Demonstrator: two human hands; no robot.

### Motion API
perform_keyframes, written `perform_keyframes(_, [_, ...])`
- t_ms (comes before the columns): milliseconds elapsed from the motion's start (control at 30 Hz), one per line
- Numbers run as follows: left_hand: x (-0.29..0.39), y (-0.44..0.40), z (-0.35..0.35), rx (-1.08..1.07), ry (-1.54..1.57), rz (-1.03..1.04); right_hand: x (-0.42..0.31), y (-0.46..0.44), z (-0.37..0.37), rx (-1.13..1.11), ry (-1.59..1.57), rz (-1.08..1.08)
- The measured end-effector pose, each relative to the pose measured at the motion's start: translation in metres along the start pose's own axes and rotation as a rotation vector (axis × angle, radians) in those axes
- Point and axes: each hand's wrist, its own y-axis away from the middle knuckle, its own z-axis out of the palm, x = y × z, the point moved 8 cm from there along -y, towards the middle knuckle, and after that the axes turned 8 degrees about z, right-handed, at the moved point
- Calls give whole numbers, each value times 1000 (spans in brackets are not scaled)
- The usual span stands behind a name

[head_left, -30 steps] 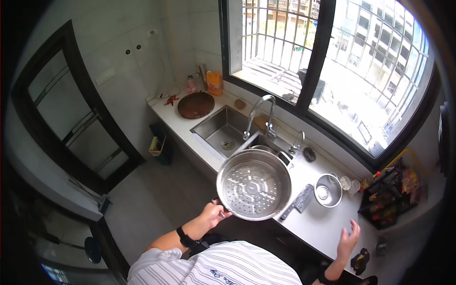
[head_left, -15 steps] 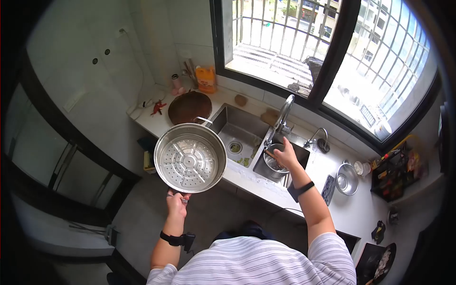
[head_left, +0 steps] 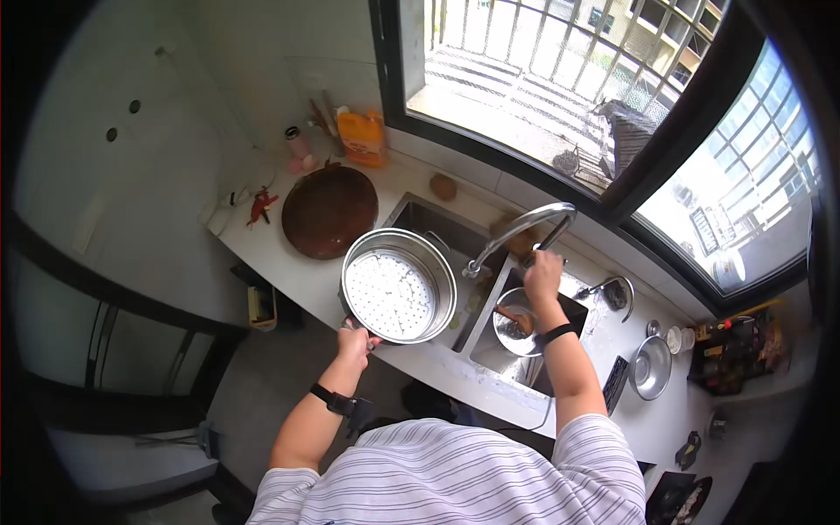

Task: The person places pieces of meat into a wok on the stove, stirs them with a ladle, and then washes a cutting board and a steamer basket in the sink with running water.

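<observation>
My left hand (head_left: pixel 353 345) grips the side handle of a metal steamer basket (head_left: pixel 398 289) with a perforated bottom. The basket is tilted over the counter edge and the left sink basin (head_left: pixel 411 213), covering much of that basin. My right hand (head_left: pixel 544 273) is closed around the lever area at the base of the chrome faucet (head_left: pixel 529 214). The spout end hangs near the divider, to the right of the basket. Below my right hand, a metal pot (head_left: pixel 518 343) sits in the right basin with a brown-handled item (head_left: pixel 514 315) inside.
A round brown wok lid or board (head_left: pixel 329 213) lies on the counter at left, near an orange jug (head_left: pixel 362 138). To the right are a smaller tap (head_left: pixel 623 293), a metal bowl (head_left: pixel 650 368) and a black rack (head_left: pixel 735 350). A barred window (head_left: pixel 525 79) stands behind.
My right hand has gone from beside the pot up to the faucet base, and the spout has swung left. My left hand has brought the steamer basket rightward over the left basin.
</observation>
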Motion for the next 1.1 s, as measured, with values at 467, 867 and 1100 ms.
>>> perform_keyframes(467, [-36, -115, 54, -109, -271, -272, -59, 39, 117, -296, -913, 204])
perform_keyframes(867, [-43, -195, 58, -176, -457, -191, -19, 12, 282, -399, -829, 807])
perform_keyframes(1100, [-34, -209, 48, -214, -451, -125, 6, -2, 353, -448, 21, 513])
